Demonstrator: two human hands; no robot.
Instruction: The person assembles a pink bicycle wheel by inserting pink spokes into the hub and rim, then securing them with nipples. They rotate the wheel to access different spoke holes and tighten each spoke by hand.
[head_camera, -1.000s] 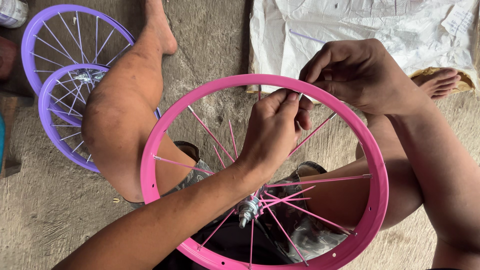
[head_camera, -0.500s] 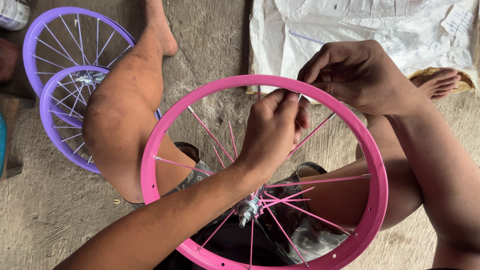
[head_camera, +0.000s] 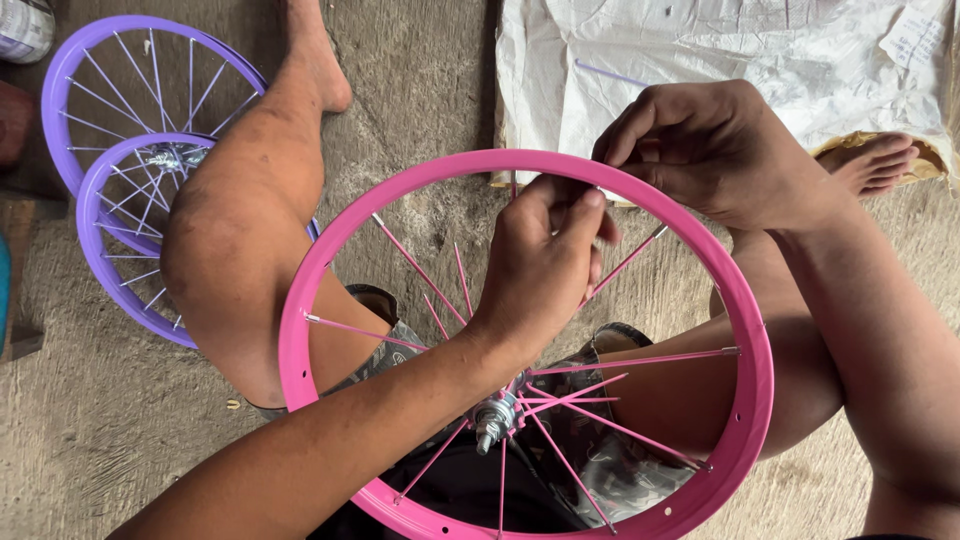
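**A:** Eyes on the pink wheel rim (head_camera: 745, 330), held between the person's knees, tilted towards the camera, its lower arc running off the bottom of the shot. Pink spokes (head_camera: 640, 360) fan out from the silver hub (head_camera: 495, 418) low in the middle; some reach the rim, others stop short with loose ends.

**B:** And the hands?

**A:** Both are up at the top of the rim. The left hand (head_camera: 545, 270) comes from inside the ring, fingers curled together, thumb and fingertips pinched tight on the end of a spoke (head_camera: 625, 262) right under the rim. The right hand (head_camera: 715, 150) reaches over from outside, fingers closed, its fingertips pressed to the outer edge of the rim at the same spot. Whether it pinches anything small there, I cannot tell; the fingers hide it.

**B:** So the two hands meet?

**A:** Nearly. Fingertips just beside each other, with the rim's band between them.

**B:** What lies around it?

**A:** The bare left leg (head_camera: 240, 250) is bent up beside the rim, foot towards the top of the frame; the right foot (head_camera: 880, 160) shows behind the right wrist. On the concrete floor (head_camera: 100, 440) to the left lie two purple wheels (head_camera: 130, 230), spoked, one overlapping the other. A white woven sack (head_camera: 760, 60) is spread at the top right.
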